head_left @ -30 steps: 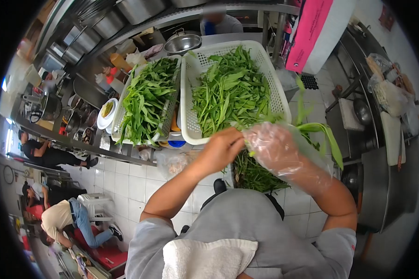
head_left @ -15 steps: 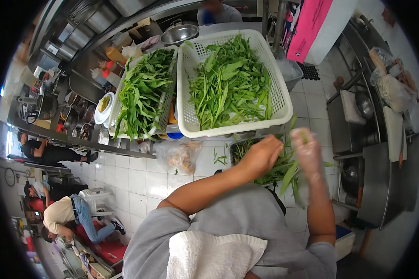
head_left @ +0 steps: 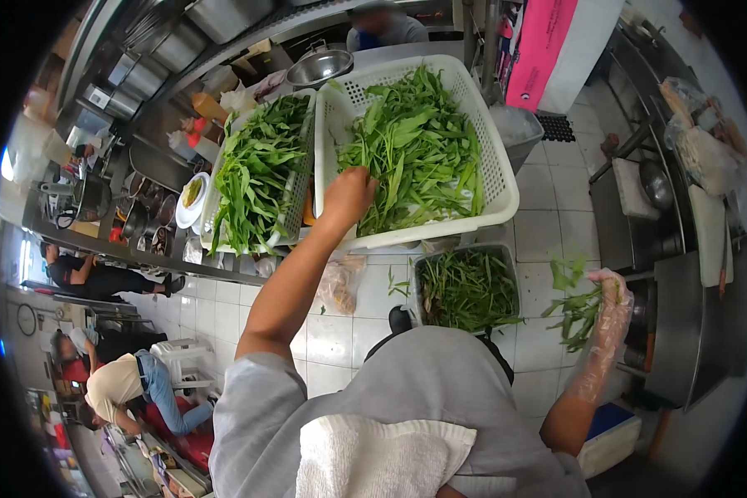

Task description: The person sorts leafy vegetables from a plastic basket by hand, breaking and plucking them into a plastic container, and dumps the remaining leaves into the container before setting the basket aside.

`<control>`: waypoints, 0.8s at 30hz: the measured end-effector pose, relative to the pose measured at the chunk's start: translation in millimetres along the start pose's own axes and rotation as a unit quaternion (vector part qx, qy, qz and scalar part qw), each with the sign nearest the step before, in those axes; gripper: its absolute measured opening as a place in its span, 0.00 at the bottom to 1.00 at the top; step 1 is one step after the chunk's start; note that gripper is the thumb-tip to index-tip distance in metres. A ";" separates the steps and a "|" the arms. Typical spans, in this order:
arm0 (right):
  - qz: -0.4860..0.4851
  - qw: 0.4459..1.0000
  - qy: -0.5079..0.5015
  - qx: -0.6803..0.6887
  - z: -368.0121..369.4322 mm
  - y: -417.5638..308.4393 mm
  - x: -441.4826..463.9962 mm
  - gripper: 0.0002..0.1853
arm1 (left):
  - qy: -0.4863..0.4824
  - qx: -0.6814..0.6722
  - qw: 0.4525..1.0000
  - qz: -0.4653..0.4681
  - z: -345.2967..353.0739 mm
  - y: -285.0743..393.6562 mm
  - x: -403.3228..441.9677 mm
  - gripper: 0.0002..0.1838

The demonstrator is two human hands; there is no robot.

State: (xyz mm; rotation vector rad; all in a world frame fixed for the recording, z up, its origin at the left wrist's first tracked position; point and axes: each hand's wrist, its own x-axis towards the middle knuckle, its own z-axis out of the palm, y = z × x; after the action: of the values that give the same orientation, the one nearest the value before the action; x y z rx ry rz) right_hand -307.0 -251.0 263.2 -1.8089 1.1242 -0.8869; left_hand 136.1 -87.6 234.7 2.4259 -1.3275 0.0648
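My left hand (head_left: 350, 197) is bare and closed at the left part of the large white perforated basket (head_left: 506, 195), touching the leafy green stems (head_left: 415, 141) in it; what its fingers hold is hidden. Off to the right, my right hand (head_left: 610, 290), in a clear plastic glove, is closed on a bunch of leafy greens (head_left: 577, 314) that hangs over the floor. A second white basket (head_left: 307, 137), heaped with long green leaves (head_left: 261, 166), stands to the left. Below the large basket, a bin (head_left: 515, 278) on the floor holds cut greens (head_left: 469, 290).
A metal bowl (head_left: 319, 68) stands behind the baskets, near a person (head_left: 390, 37). A plastic bag (head_left: 340, 282) lies below the left basket's side. Steel counters (head_left: 685, 307) line the right. Other people (head_left: 112, 386) are at the far left.
My left hand has moved from beside my right hand up and left to the large basket. My right hand has swung outward to the right with greens. The bin is now uncovered from view.
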 end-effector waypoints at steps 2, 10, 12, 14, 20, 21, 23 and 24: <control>0.019 0.999 -0.013 0.023 11.7 -5.8 -0.3 0.12 | -0.063 0.055 0.996 -0.031 10.0 -1.1 7.3 0.16; -0.047 0.990 -0.111 0.077 43.7 -23.2 -3.2 0.08 | -0.262 0.088 0.954 -0.120 39.4 6.3 12.7 0.22; -0.045 0.990 -0.124 0.052 44.3 -19.5 -5.3 0.08 | -0.253 0.081 0.958 -0.107 38.3 -4.7 12.3 0.22; -0.040 0.989 -0.130 0.064 44.3 -18.7 -7.6 0.09 | -0.141 -0.097 0.984 -0.045 9.0 6.9 7.9 0.18; 0.009 0.986 -0.145 0.086 51.3 -25.2 -9.6 0.08 | 0.004 -0.284 0.957 -0.068 -18.0 17.3 -9.8 0.12; 0.040 0.986 -0.141 0.083 53.4 -30.3 -10.3 0.08 | 0.026 -0.222 0.974 -0.039 -30.6 29.7 -13.6 0.10; 0.046 0.984 -0.156 0.070 57.4 -49.8 -6.5 0.08 | 0.065 -0.208 0.976 -0.009 -27.1 29.7 -18.0 0.10; 0.054 0.982 -0.171 0.058 61.5 -58.9 -4.4 0.08 | 0.103 -0.194 0.975 0.020 -25.4 30.5 -19.6 0.10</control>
State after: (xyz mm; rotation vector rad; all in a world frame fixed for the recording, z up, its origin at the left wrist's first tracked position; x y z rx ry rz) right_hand -234.5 -214.3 289.1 -1.7062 0.9209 -0.5390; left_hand 103.6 -77.9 263.2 2.0074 -1.1711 0.0600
